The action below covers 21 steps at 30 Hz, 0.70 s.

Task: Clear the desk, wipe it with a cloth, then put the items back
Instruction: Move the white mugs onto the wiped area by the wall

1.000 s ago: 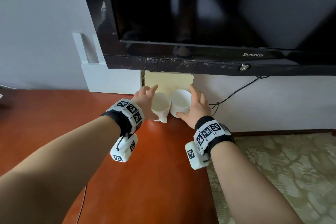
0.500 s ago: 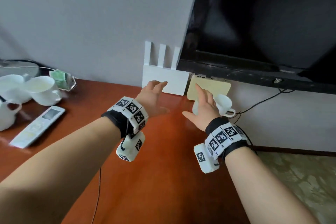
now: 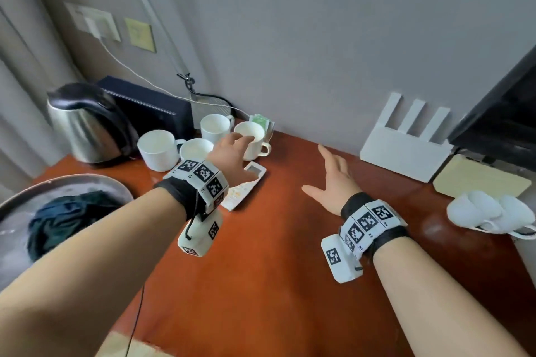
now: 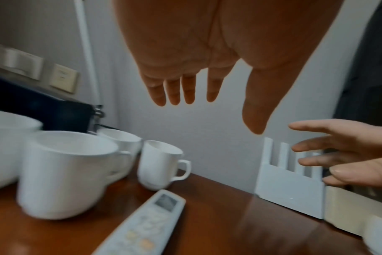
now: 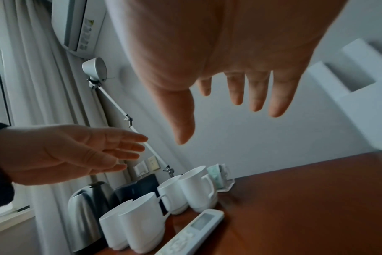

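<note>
From the head view, we are holding our left hand [image 3: 232,153] with its fingers spread and loose above the white remote control [image 3: 246,185], close by the nearest of four white mugs [image 3: 251,139] grouped at the back left of the red-brown desk [image 3: 261,255]; whether the fingers touch that mug we cannot tell. Our right hand [image 3: 333,182] is hovering flat and empty over bare desk, fingers apart. A steel kettle [image 3: 84,124] is standing left of the mugs, a metal basin [image 3: 66,182] with a dark cloth [image 3: 66,217] in it is sitting at the near left, a white router [image 3: 406,148] is leaning at the wall, and two more white cups [image 3: 490,211] are lying at the desk's right edge. From the left wrist, we are seeing the left hand [image 4: 207,51] with straight, separated fingers, holding nothing, above the mugs [image 4: 159,163] and remote control [image 4: 146,222]. From the right wrist, the right hand [image 5: 218,51] is likewise spread and empty, with the mugs [image 5: 196,188] and kettle [image 5: 87,207] beyond it.
</note>
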Available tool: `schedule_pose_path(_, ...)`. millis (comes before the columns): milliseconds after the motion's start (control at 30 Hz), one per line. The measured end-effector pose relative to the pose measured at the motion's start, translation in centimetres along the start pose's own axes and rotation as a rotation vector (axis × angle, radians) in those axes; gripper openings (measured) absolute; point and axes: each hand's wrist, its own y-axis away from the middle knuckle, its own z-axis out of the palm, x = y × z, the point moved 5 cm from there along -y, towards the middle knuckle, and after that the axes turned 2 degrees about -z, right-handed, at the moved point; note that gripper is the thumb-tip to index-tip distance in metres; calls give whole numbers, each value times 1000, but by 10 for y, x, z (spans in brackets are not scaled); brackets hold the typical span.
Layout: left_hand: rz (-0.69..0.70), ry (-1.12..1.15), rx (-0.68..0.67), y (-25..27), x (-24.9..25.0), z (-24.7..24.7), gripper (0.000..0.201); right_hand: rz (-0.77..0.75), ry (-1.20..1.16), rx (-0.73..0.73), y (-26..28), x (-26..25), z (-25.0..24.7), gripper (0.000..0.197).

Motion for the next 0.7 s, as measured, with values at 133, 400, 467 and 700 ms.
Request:
schedule_pose_path(133,-147,-71,1,0,-67,-21,81,-25,7,-48,-21,-40,24,87)
schedule_pose_path(400,-138,-213,-68,-33,-106,-29,83,11,51,-95,-75,-74,41,88)
schedule_pose_path(467,-117,-317,-81,-49,-108,-28,86,-6,68,-91,-93,-82,42,88)
schedule_pose_path(700,-87,-526,-241,-88,-117,-14,89,-7,106,-128,-159,-99,63,95)
